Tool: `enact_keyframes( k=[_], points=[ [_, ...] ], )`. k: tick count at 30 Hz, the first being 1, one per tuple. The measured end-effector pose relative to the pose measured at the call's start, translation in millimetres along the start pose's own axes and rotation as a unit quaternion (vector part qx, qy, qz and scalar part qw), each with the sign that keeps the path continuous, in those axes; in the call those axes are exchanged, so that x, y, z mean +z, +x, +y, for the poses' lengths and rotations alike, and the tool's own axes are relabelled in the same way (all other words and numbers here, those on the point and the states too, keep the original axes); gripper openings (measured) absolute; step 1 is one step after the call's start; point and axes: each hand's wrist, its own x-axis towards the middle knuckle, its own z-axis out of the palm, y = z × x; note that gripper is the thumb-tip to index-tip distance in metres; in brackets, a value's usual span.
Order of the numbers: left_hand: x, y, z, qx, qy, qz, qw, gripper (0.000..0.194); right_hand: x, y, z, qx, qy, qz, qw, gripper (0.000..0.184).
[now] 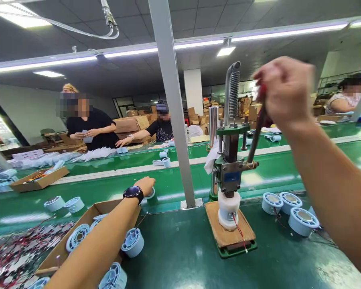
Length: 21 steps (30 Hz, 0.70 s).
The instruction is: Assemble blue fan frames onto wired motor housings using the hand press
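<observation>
My right hand (285, 88) is wrapped round the lever (256, 134) of a hand press (231, 176), up at the right. Under the press ram, a white round fixture (229, 208) stands on a cardboard-covered base (213, 218); a red-and-black wire (240, 230) trails from it. Farther left, my left hand (146, 186), with a dark watch above the wrist, reaches to the green belt. Its fingers are closed over a light-blue round housing (151, 194), mostly hidden beneath the hand.
Three blue housings with metal discs (303, 220) sit right of the press. A cardboard box (48, 261) holds more housings, beside a heap of wired parts (21, 253). A grey post (176, 100) rises left of the press. Co-workers (92, 128) work across the belt.
</observation>
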Motion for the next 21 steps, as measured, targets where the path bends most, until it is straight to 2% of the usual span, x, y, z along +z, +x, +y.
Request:
enact_keyframes(
  k=[2,4,6,8,10,12,14,15,16,18,20,21],
  points=[
    [5.2,-0.6,4.9,0.018,0.017,-0.011,1.000,0.029,24.3,21.0,-1.3,0.059,0.021,-0.040,0.997,0.089],
    [13.4,-4.3,10.1,0.039,0.021,-0.024,0.999,0.032,42.4,32.8,3.0,0.077,0.028,-0.048,0.995,0.086],
    [22.6,-9.9,14.1,0.055,0.012,-0.032,0.998,0.036,46.2,32.6,6.9,0.076,0.037,-0.055,0.995,0.082],
    [30.3,-15.2,16.4,0.059,-0.003,-0.032,0.998,0.039,36.0,15.6,5.2,0.059,0.043,-0.074,0.995,0.075],
    [35.1,-18.7,17.8,0.047,-0.020,-0.027,0.998,0.040,19.3,-24.6,-2.7,0.037,0.065,-0.082,0.994,0.066],
    [36.1,-20.3,19.5,0.031,-0.037,-0.022,0.999,0.039,5.7,-89.1,-12.6,0.049,0.116,-0.056,0.990,0.062],
    [32.1,-21.1,22.2,0.017,-0.055,-0.017,0.998,0.036,2.9,-167.5,-19.4,0.140,0.147,0.036,0.978,0.061],
    [27.8,-22.1,24.1,0.013,-0.064,-0.012,0.998,0.035,6.1,-205.8,-20.9,0.180,0.151,0.031,0.971,0.069],
    [21.8,-24.2,26.6,0.010,-0.075,-0.006,0.997,0.035,11.6,-240.2,-21.3,0.218,0.148,-0.012,0.965,0.075],
    [6.4,-33.9,34.1,0.011,-0.097,0.012,0.995,0.035,26.0,-290.6,-20.6,0.286,0.144,-0.149,0.936,0.083],
    [-9.4,-54.1,45.9,0.021,-0.128,0.032,0.991,0.039,39.4,-313.8,-19.8,0.332,0.152,-0.227,0.903,0.085],
    [-14.9,-68.6,53.6,0.031,-0.145,0.039,0.988,0.041,44.4,-317.3,-19.7,0.346,0.164,-0.232,0.894,0.086]
  ],
)
